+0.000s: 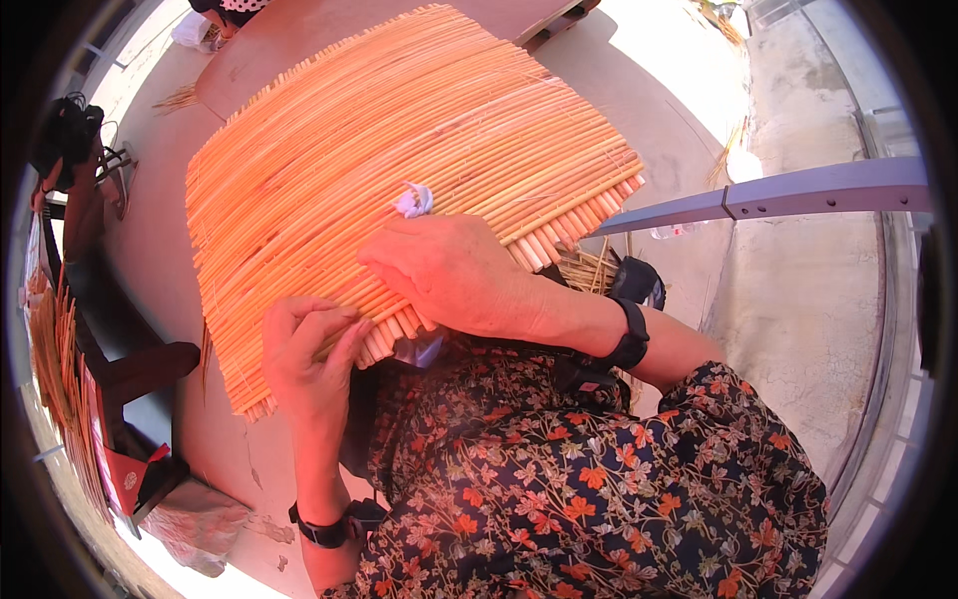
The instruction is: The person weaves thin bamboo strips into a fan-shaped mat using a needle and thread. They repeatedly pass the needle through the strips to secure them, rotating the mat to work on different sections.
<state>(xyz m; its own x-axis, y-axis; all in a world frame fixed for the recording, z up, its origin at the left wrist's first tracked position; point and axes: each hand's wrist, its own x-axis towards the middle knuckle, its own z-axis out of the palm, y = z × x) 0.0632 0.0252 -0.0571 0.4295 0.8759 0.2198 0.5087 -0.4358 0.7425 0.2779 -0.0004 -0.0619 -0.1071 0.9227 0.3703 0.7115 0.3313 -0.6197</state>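
Observation:
A wide mat of thin orange-tan reed sticks [399, 130] lies tilted across my lap, its rows of sticks bound by fine stitching. At its near edge my left hand [307, 344] pinches thumb and fingers together over the stick ends. My right hand [444, 275] is closed and rests on the mat's near part, its fingers curled under; what they hold, if anything, is hidden. Just beyond its knuckles sits a small whitish knotted tuft [414, 200] on the mat. The cut stick ends [539, 248] show along the near right edge.
A purple-grey metal bar [798, 190] runs in from the right towards the mat. Loose straw [589, 270] lies beneath the mat's right corner. On the left stand a dark wooden chair [145, 374] and a bundle of reeds [55, 349]. Another person's hand [228, 28] shows at the top left.

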